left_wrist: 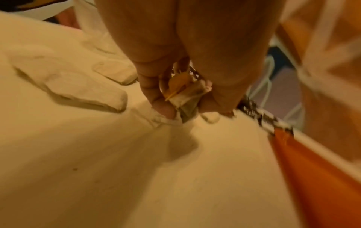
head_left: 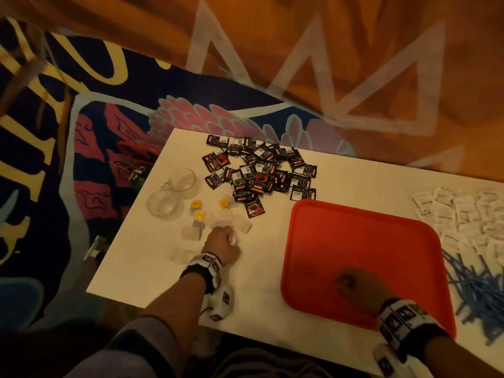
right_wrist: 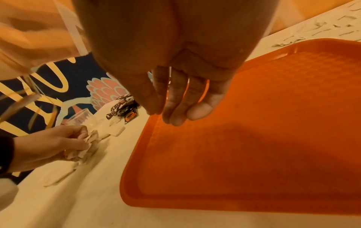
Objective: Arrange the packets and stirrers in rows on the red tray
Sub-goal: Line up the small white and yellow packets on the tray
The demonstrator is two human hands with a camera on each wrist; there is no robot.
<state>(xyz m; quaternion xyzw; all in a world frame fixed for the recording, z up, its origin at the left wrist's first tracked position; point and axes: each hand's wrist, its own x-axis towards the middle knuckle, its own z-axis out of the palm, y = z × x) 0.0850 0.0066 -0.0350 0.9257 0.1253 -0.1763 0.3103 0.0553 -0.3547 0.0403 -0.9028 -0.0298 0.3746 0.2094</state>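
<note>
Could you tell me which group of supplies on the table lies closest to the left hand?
The pale tea bags with yellow tags: the left hand is gripping some of them, whereas the black packets, white packets and blue stirrers lie farther off.

No legible text anywhere. Print and barcodes on the black packets (head_left: 260, 170), upper centre of the head view, too blurred to read; square marker patterns on the wristbands (head_left: 206, 264), no words.
</note>
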